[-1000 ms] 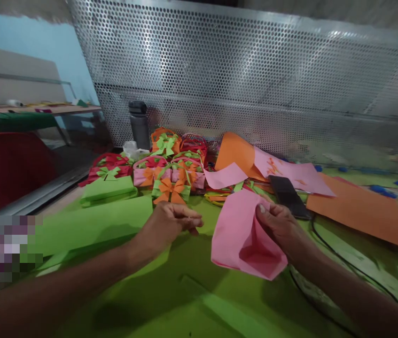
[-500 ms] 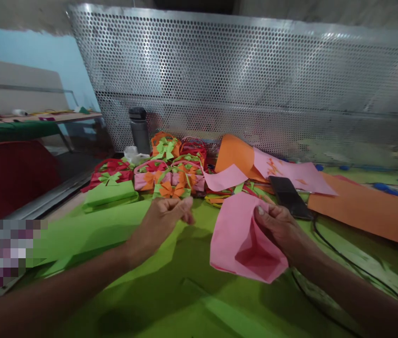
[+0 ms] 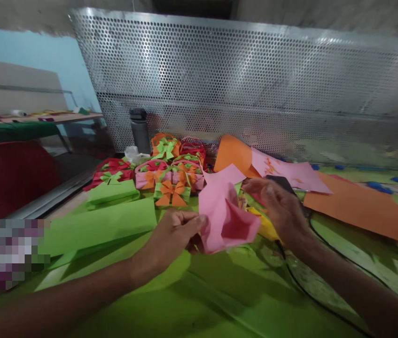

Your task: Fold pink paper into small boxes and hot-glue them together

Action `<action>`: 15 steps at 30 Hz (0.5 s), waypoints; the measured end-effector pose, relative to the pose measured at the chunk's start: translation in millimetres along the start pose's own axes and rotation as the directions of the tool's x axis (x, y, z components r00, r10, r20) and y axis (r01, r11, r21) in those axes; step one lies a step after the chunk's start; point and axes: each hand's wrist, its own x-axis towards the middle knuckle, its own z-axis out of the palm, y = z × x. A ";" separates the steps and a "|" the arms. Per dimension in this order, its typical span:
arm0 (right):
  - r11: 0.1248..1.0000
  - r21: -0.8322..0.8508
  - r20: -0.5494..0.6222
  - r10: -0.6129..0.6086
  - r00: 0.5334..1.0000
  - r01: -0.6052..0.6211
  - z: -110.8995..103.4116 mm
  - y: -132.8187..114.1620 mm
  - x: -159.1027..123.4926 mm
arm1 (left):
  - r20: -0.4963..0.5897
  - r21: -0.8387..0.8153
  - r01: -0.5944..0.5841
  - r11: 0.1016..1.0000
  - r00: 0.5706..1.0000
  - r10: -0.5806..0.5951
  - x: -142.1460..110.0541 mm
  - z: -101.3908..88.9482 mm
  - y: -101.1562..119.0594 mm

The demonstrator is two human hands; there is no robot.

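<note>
My left hand point(image 3: 175, 237) pinches the left edge of a folded pink paper bag point(image 3: 216, 216), whose mouth gapes toward me. To the bag's right, my right hand point(image 3: 278, 206) has let go of it, with its fingers stretched out and apart. Beneath that hand lies a yellow tool point(image 3: 264, 225) with a black cord, probably a glue gun, partly covered by the bag and hand. A black phone point(image 3: 281, 182) is just behind my right hand, mostly hidden. Small paper bags with bows, one of them green with an orange bow point(image 3: 171, 191), stand beyond my left hand.
Green folded paper point(image 3: 103, 225) lies at the left. Orange sheets point(image 3: 357, 206) and a pink sheet point(image 3: 293, 173) spread over the right side. A dark bottle point(image 3: 140, 131) stands at the back before a perforated metal panel point(image 3: 220, 70). A black cord point(image 3: 311, 286) crosses the right front.
The pink bag has passed from my right hand to my left and shifted left. My right hand has opened and moved up slightly. The yellow tool has come into view.
</note>
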 end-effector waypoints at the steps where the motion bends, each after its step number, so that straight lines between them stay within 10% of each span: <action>1: 0.984 -0.149 -0.066 -0.108 0.992 0.097 -3.0 -5.1 -2.3 | -0.042 -0.025 0.004 1.000 0.999 -0.005 0.3 -0.1 0.0; 8: 0.603 -0.444 0.403 -0.526 0.749 0.662 10.2 -7.6 -36.0 | -0.097 -0.062 0.005 0.998 0.995 -0.011 -1.8 6.4 -2.7; 15: 0.644 -0.447 0.462 -0.429 0.776 0.622 28.7 2.5 -41.4 | -0.073 -0.076 -0.008 0.997 0.997 0.002 -4.3 16.8 -6.6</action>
